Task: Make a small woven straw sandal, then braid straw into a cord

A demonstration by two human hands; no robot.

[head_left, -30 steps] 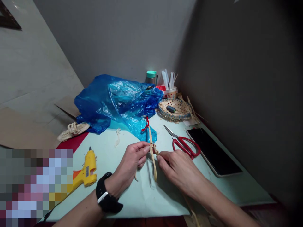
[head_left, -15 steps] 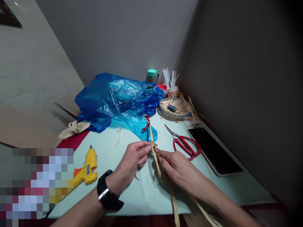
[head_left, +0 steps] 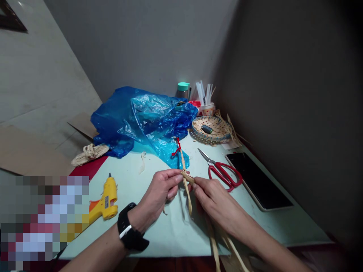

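A thin plait of tan straw strips (head_left: 182, 163) runs from a red tie (head_left: 176, 148) near the blue plastic bag (head_left: 141, 117) down to my hands. My left hand (head_left: 160, 192), with a black watch on the wrist, pinches the plait from the left. From the right, my right hand (head_left: 211, 200) is closed on a straw strip at the same spot. Loose strip ends (head_left: 188, 200) hang down between the hands, and longer ones trail off the table's near edge.
Red-handled scissors (head_left: 222, 172) and a black tablet (head_left: 258, 180) lie to the right. A yellow glue gun (head_left: 106, 198) lies left. At the back stand a woven basket (head_left: 211, 127), a cup of sticks (head_left: 206, 102) and a teal-capped bottle (head_left: 183, 90). A straw bundle (head_left: 90, 153) sits far left.
My right hand has folded a straw strip across the plait toward the left hand. The loose ends now hang further down past the table edge. The view has shifted slightly.
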